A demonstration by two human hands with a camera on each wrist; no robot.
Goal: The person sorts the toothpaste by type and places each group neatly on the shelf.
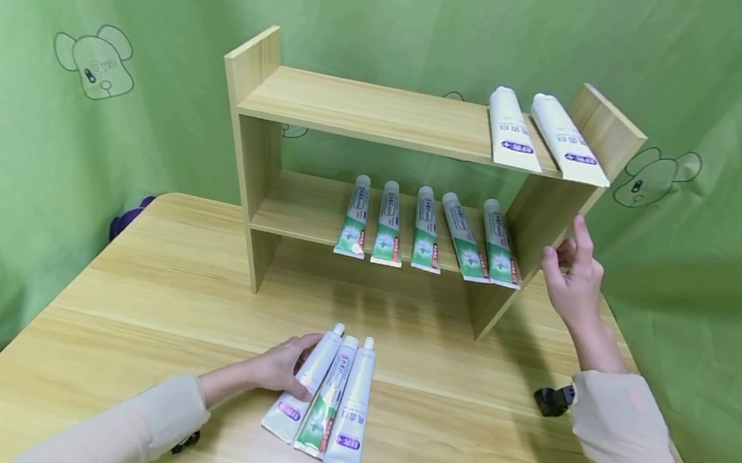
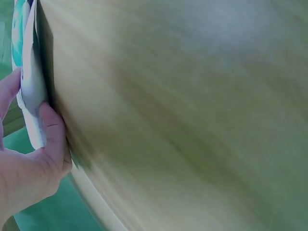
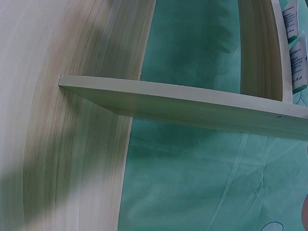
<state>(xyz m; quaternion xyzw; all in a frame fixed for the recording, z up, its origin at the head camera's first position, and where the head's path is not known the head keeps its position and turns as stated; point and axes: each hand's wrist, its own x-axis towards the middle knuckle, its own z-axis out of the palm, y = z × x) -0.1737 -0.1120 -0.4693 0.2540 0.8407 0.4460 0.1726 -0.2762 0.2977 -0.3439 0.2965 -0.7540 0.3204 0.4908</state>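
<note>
Three toothpaste tubes lie side by side on the table. My left hand [image 1: 287,365] grips the leftmost one, a white and purple tube [image 1: 306,388]; thumb and fingers also show around a tube in the left wrist view. Beside it lie a green-and-white tube [image 1: 329,399] and another white and purple tube [image 1: 353,405]. My right hand [image 1: 574,274] is raised beside the shelf's right side panel [image 1: 528,238], thumb and index finger extended, holding nothing. Whether it touches the panel I cannot tell. Only a sliver of it shows at the right wrist view's edge.
A two-tier wooden shelf [image 1: 357,108] stands on the table [image 1: 130,296]. Two white tubes [image 1: 513,129] lie at the right of its top board. Several green-and-white tubes [image 1: 426,230] lie on the lower board, ends overhanging. A green curtain [image 1: 395,20] surrounds the table.
</note>
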